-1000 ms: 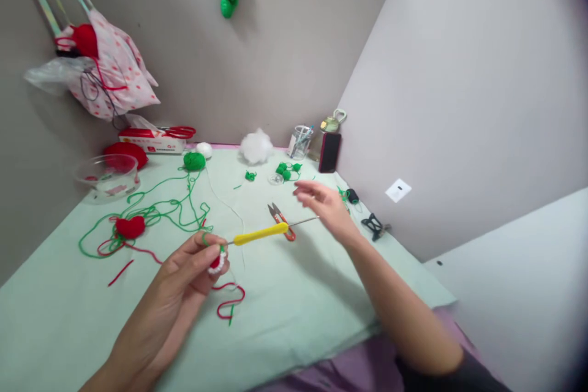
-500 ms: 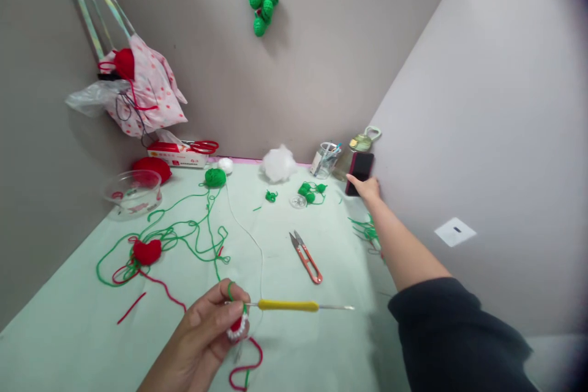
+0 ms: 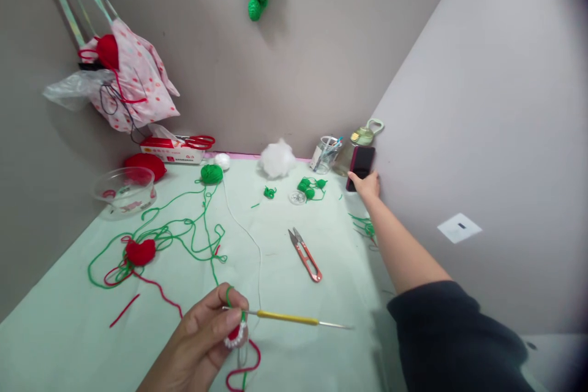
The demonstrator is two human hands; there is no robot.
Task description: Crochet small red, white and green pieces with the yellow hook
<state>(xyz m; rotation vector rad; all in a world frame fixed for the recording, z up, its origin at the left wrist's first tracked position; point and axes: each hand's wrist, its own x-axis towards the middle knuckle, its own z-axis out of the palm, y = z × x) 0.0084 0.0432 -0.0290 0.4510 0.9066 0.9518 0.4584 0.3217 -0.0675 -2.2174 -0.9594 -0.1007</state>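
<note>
My left hand (image 3: 214,331), low in the centre, pinches a small red, white and green crochet piece (image 3: 236,335). A crochet hook with a yellow handle (image 3: 287,318) sticks out to the right from the same fingers. Green yarn loops over my left index finger. Stretched far out to the right, my right hand (image 3: 366,185) has its fingers around the lower part of a dark phone (image 3: 362,162), which stands upright against a greenish bottle (image 3: 345,159). Orange-handled thread snips (image 3: 307,260) lie on the table between my hands.
Tangled green yarn, a red yarn ball (image 3: 140,252) and a clear bowl (image 3: 126,190) occupy the left. Along the back are a box (image 3: 172,150), a green ball (image 3: 212,174), white stuffing (image 3: 277,159) and a jar (image 3: 326,155). A pink bag (image 3: 142,89) hangs at left.
The view has shifted slightly. The hook in my left hand has tilted, its right end now lower. My right hand stays at the phone.
</note>
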